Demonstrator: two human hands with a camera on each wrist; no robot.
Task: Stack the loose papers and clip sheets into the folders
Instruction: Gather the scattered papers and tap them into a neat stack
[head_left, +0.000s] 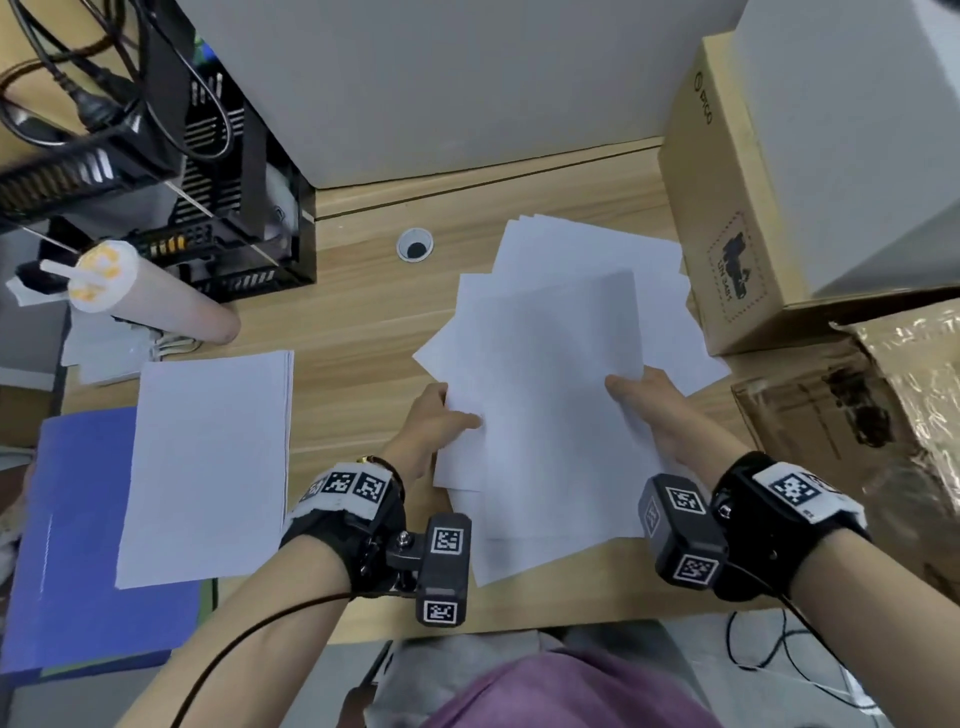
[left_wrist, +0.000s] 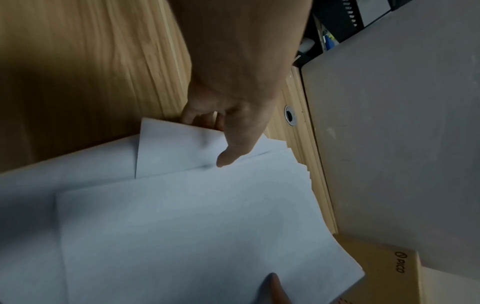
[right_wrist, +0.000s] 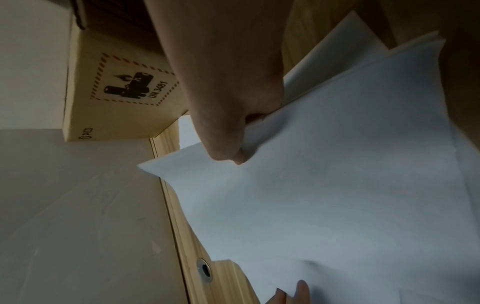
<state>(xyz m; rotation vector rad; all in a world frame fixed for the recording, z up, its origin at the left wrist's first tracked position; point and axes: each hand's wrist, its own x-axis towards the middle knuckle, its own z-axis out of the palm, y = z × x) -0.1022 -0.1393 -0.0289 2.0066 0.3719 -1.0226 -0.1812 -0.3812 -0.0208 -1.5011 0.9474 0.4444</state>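
Desk of pale wood grain (head_left: 363, 332) takes up most of the view, with a big brown cardboard box (head_left: 727, 218) on my right, a flat blue folder (head_left: 67, 545) at the left edge and a neat squared-up stack of white paper (head_left: 208, 467) lying partly over it. Messy fan of loose white sheets (head_left: 550, 374) sits in the middle of the desk just beside that box. I've got my left hand (head_left: 434, 423) pinching its left edge, thumb on top, and my right hand (head_left: 647, 402) gripping the right edge the same way.
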